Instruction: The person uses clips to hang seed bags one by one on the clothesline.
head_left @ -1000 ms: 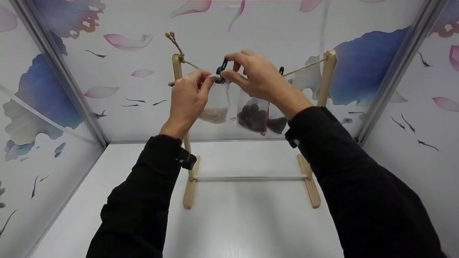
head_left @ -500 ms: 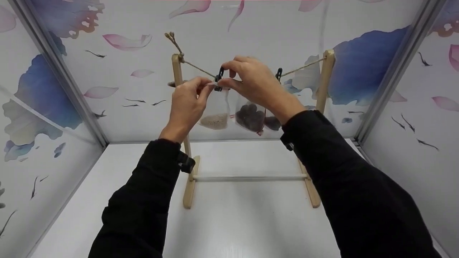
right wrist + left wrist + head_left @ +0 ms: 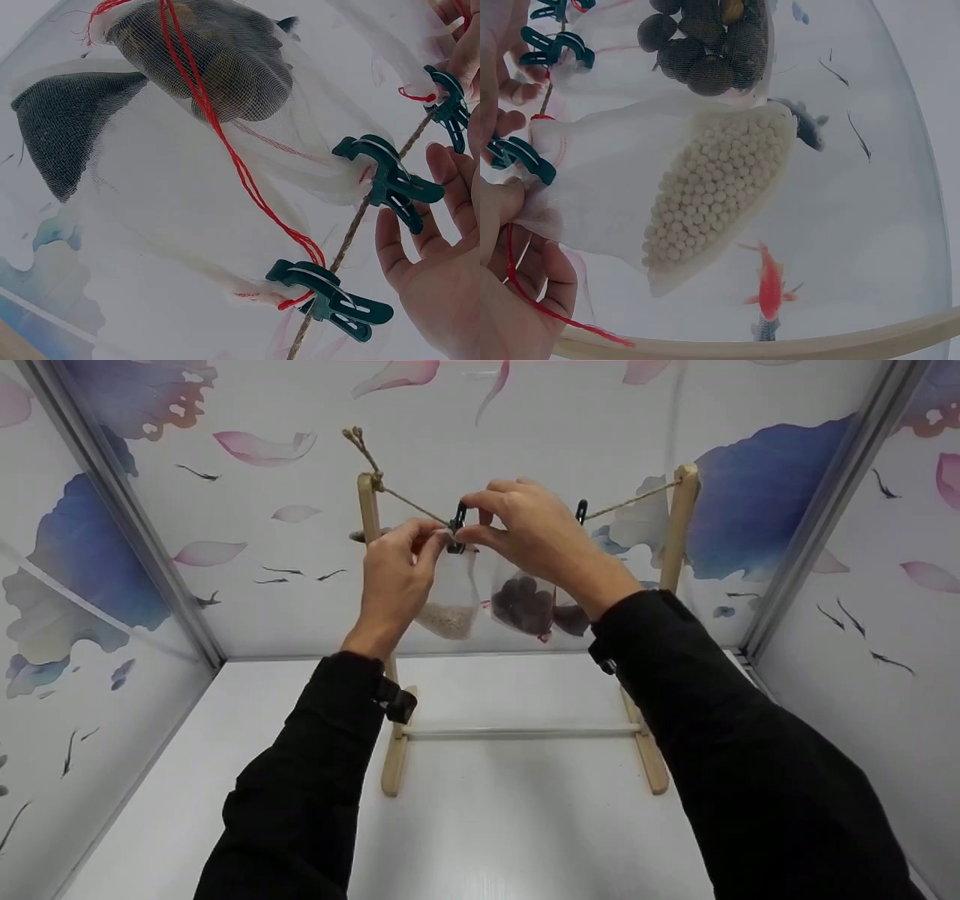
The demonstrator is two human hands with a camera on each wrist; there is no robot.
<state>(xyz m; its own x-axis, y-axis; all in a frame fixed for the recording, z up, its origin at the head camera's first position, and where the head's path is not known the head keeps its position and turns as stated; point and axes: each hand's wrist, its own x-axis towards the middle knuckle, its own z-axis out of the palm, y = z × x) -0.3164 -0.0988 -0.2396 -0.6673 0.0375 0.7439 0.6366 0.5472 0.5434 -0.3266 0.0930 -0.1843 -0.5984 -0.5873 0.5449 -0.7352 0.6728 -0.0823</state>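
Observation:
My left hand (image 3: 397,574) pinches the top edge of a white mesh drawstring bag (image 3: 705,191), which holds many small pale beads at its lower end. A red drawstring (image 3: 562,316) trails past the left fingers. My right hand (image 3: 544,529) pinches a dark green clip (image 3: 458,521) between thumb and index finger. This clip sits on the rope (image 3: 409,502) at the bag's top. The other right fingers spread beside the rope in the right wrist view. Next to it hang a bag of dark round lumps (image 3: 225,75) and a bag of fine dark grains (image 3: 75,124).
Two more green clips, a middle clip (image 3: 386,176) and an end clip (image 3: 330,296), hold the other bags on the rope. A wooden stand (image 3: 682,525) carries the rope above a white table (image 3: 480,825). Printed panels (image 3: 300,585) enclose the back and sides.
Both hands and the clip have come down slightly and now keep nearly still. The rope's left stretch shows more, and the bag of beads hangs a bit lower.

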